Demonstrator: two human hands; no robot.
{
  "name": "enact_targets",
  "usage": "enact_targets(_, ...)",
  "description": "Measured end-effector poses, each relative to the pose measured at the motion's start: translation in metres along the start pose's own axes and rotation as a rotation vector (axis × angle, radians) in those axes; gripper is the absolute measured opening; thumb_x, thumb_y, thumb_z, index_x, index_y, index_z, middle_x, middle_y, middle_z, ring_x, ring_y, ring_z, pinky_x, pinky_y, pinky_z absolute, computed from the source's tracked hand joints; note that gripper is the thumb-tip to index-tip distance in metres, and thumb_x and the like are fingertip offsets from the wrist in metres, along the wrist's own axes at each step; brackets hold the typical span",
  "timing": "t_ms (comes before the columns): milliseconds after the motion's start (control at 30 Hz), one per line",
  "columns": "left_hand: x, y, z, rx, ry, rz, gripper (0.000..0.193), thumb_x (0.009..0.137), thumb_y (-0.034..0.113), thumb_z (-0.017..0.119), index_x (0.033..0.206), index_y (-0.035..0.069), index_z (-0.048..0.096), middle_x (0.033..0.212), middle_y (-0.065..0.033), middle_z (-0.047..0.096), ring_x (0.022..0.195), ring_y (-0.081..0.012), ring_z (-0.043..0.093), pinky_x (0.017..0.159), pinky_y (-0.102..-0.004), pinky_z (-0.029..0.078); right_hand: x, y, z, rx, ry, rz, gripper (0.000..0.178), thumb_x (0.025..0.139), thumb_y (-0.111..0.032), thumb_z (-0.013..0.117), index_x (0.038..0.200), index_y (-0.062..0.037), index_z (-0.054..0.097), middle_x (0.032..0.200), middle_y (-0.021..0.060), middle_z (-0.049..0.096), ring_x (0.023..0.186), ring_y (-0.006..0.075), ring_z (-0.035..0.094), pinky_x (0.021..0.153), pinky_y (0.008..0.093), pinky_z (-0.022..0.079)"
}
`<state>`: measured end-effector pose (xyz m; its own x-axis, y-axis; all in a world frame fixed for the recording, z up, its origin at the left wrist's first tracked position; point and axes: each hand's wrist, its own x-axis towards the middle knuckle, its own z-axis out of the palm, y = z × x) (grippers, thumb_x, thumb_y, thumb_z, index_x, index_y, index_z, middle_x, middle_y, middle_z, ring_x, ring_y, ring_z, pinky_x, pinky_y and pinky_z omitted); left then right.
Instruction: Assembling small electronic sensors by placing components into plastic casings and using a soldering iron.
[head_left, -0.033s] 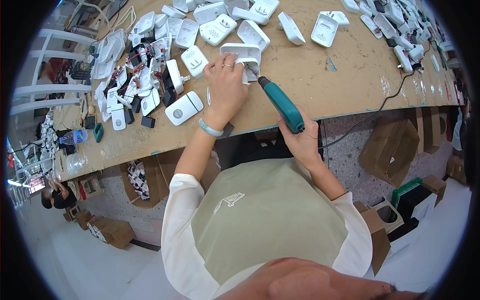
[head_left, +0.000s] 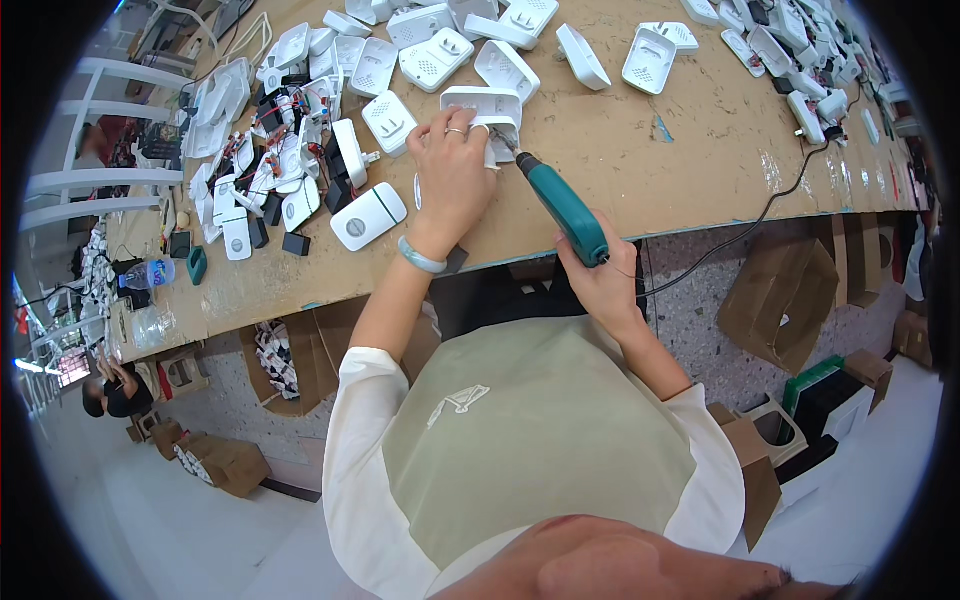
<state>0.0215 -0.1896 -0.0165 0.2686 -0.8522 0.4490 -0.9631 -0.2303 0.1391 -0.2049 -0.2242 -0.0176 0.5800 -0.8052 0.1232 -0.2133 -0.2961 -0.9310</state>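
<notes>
My left hand (head_left: 452,170), with rings and a pale bracelet, is closed over a white plastic housing (head_left: 497,99) and holds it down on the table. The fingers hide much of the housing, including any small part beneath them. A teal corded electric screwdriver (head_left: 562,205) slants up and left from my right hand (head_left: 606,278), which grips its rear end. The driver's tip reaches the housing beside my left fingertips; what it touches there is too small to make out. Just left of my left wrist lies a white doorbell-like unit (head_left: 368,217) with a grey button.
White plug-in housings (head_left: 436,60) crowd the far side of the brown table (head_left: 620,150). Wired parts and black blocks (head_left: 262,160) are heaped at left, near a water bottle (head_left: 148,274). More units (head_left: 800,70) lie far right. The driver's cord (head_left: 745,240) crosses the table edge. Cardboard boxes (head_left: 780,300) stand below.
</notes>
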Motion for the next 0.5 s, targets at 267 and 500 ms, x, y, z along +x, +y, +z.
enact_targets(267, 0.0023, 0.0023, 0.0001, 0.004, -0.01, -0.009, 0.027, 0.065, 0.001, 0.066, 0.091, 0.002, 0.068, 0.123, -0.0107, 0.062, 0.123, -0.0295, 0.052, 0.1, -0.0475, 0.033, 0.0027, -0.0042, -0.0005, -0.003, -0.002, 0.03, 0.023, 0.086, -0.004, 0.071, 0.106, -0.002, 0.059, 0.075, 0.0162, 0.065, 0.065, 0.0297, 0.068, 0.062, 0.0317, 0.052)
enact_targets(500, 0.0015, 0.0018, 0.0011, 0.002, -0.008, -0.011, 0.027, 0.065, 0.0, 0.067, 0.092, 0.002, 0.069, 0.122, -0.0105, 0.062, 0.122, -0.029, 0.052, 0.099, -0.0473, 0.033, 0.0021, -0.0039, -0.0009, -0.004, -0.007, 0.019, 0.021, 0.086, -0.004, 0.07, 0.103, -0.0022, 0.059, 0.074, 0.0158, 0.064, 0.065, 0.0307, 0.068, 0.062, 0.0321, 0.052)
